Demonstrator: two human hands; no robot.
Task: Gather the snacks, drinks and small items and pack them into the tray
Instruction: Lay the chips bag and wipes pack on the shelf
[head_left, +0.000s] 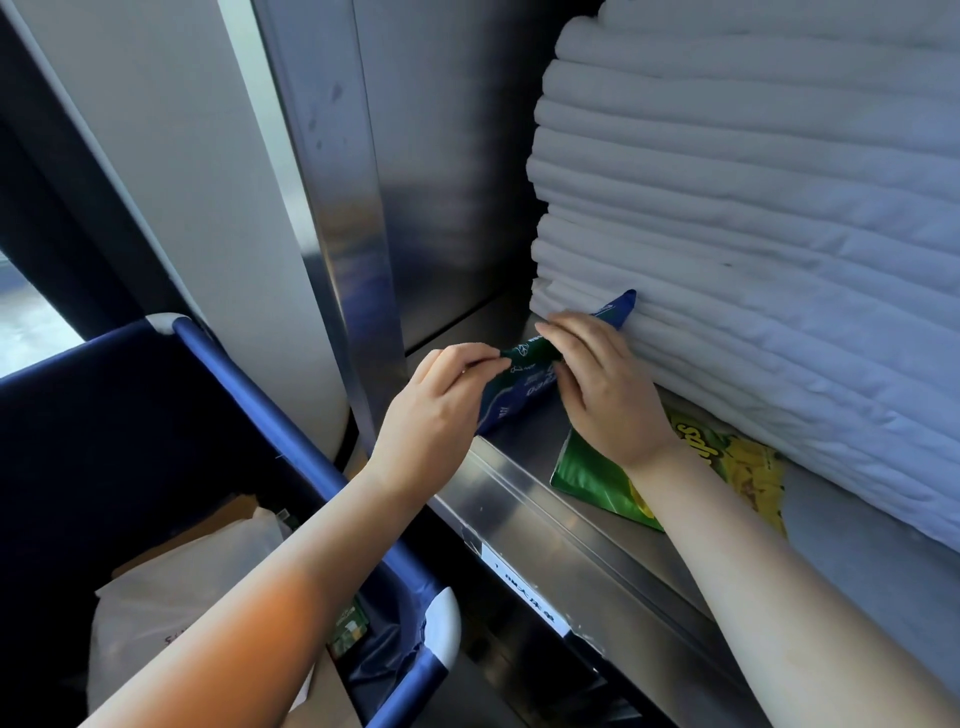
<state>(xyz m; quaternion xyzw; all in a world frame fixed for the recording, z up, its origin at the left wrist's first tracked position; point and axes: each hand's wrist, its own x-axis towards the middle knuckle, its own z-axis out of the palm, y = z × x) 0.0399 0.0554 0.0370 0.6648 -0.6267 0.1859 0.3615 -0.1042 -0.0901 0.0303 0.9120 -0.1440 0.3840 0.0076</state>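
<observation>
The blue snack packet (521, 388) lies slanted on the steel shelf (519, 460), its far end tucked against the foot of the stacked white linens (753, 234), and both hands have hold of it.

Starting at the left, we see a blue fabric bin (270, 410) standing below the shelf's edge. A white plastic bag (182, 587) and a small green carton (350, 631) lie inside it. It may be the tray the task means, though from this angle we cannot be sure. It sits close under the shelf, so we judge anything lifted off has only a short drop to reach it.

Next comes the left hand (436, 405), which pinches the packet's near upper edge between thumb and fingertips. The right hand (608, 384) curls its fingers over the packet's middle, beside the linens. We read the two-handed hold as a way to free the wedged end without disturbing the stack.

Under the right wrist, a green and yellow chip bag (592, 480) lies flat on the shelf, partly slid beneath the linens. It is not yet gathered. At the far right the linens rise in a tall pile, crowding the snacks to the shelf's front.
</observation>
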